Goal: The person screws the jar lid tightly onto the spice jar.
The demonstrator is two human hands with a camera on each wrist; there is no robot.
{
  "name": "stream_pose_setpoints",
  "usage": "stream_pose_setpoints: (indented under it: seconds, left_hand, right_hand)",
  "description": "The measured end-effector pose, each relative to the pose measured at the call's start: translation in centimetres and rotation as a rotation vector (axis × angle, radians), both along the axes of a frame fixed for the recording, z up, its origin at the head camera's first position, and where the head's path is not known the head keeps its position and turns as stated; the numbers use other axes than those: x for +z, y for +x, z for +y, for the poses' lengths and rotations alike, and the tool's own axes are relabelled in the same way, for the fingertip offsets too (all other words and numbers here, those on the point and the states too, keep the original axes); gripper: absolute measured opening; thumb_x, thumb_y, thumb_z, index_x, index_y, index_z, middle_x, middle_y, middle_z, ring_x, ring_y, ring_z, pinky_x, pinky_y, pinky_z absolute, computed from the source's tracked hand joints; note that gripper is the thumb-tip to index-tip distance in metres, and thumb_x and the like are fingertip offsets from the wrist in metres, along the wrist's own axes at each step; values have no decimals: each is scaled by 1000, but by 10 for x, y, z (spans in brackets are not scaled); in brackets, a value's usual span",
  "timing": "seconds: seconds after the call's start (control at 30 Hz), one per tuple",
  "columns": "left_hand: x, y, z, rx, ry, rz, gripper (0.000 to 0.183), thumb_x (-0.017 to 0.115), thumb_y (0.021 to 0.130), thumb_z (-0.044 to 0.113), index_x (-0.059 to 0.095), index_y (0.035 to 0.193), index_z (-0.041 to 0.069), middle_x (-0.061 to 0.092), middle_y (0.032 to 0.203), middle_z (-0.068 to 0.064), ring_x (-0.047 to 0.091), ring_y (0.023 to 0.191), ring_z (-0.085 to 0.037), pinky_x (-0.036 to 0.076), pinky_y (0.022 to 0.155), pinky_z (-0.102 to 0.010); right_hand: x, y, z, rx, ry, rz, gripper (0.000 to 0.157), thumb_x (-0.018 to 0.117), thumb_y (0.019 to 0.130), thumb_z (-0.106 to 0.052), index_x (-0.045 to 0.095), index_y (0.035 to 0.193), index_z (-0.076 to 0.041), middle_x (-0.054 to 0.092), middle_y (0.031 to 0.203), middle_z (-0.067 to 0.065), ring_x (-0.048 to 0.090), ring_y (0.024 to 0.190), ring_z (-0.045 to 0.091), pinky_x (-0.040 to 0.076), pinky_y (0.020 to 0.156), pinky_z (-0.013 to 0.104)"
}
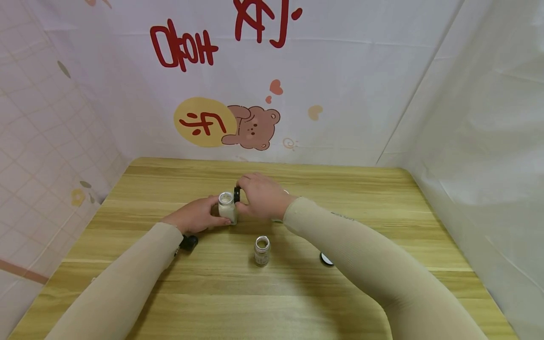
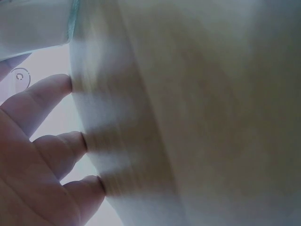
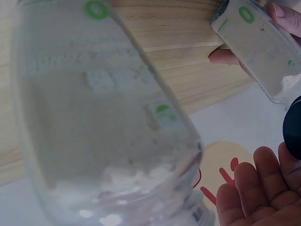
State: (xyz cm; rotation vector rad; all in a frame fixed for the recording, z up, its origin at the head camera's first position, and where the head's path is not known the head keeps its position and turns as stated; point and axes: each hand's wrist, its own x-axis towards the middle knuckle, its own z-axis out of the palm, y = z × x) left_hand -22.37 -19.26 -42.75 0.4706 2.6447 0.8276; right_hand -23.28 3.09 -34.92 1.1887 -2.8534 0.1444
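My left hand grips an uncapped glass jar with pale contents, standing on the wooden table. Thumb and a finger lie on either side of it. In the left wrist view, only part of this jar shows, with several fingers below. A black lid stands on edge beside the jar's mouth, pinched by my right hand. In the right wrist view the lid is cut by the frame edge. A second pale jar fills that view's left side; from the head, my right hand mostly hides it.
A smaller open jar stands nearer me on the table. To the right, a dark-rimmed lid with a white face lies partly behind my forearm. A small black object is beside my left cuff. Printed cloth rises behind the table.
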Motion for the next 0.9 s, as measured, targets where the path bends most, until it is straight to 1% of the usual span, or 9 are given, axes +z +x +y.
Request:
stream_pose_setpoints:
  seconds: [0.23,0.43,0.6,0.73,0.9]
  left_hand:
    - [0,0,-1,-4,-2,17,53,68,73,60,46,120,49,52,128,5,47,122,-21,35,102,-50]
    - [0,0,-2,-9,-9,24,58,68,73,60,42,125,51,51,130,5,48,121,-21,36,101,-50]
    - [-1,-1,-2,-15,-8,29,58,67,74,59,41,125,54,52,128,6,49,120,-20,36,101,-49]
    - [-1,-1,-3,-24,-6,28,59,67,74,60,38,126,56,49,132,5,47,122,-21,36,101,-50]
    - [-1,-1,-2,-25,3,15,57,67,75,60,38,124,57,47,134,7,47,122,-20,35,101,-49]
  right_hand:
    - [1,0,-5,11,-3,-12,45,57,84,-46,55,113,-12,56,109,-2,51,106,15,42,97,30]
    - [2,0,-11,27,1,-15,39,57,83,-45,54,108,-14,54,102,-5,50,99,13,43,92,28]
    - [2,-1,-14,40,-2,-15,36,57,84,-43,54,105,-14,53,98,-6,49,95,11,43,87,26]
    - [1,-2,-15,54,-10,-18,36,58,84,-42,53,105,-14,53,96,-6,48,92,11,43,84,26]
    - [-1,-4,-17,75,-13,-16,35,57,84,-41,53,105,-14,53,97,-6,48,92,10,43,84,25]
